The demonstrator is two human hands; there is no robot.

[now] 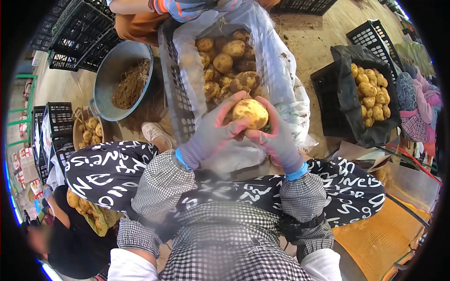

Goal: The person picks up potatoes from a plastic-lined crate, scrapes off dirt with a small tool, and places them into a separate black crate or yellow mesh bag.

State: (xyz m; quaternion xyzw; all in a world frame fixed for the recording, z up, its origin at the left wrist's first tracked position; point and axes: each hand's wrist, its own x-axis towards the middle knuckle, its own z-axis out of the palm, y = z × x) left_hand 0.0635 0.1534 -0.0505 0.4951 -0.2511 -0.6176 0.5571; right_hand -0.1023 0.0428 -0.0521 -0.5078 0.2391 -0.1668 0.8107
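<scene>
Both my hands wear grey gloves with pinkish fingers. They meet around a yellow potato with brown patches, above the near end of a plastic-lined crate. My left hand closes on the potato's left side, and my right hand on its right side. Beyond them, several soil-marked potatoes lie inside the crate. Clear plastic drapes over the crate's right edge and bunches below my hands.
A blue tub with soil stands left, near stacked black crates. On the right is a black-lined crate of potatoes. Another person's gloved hand is at the top. An orange mesh sack lies lower right.
</scene>
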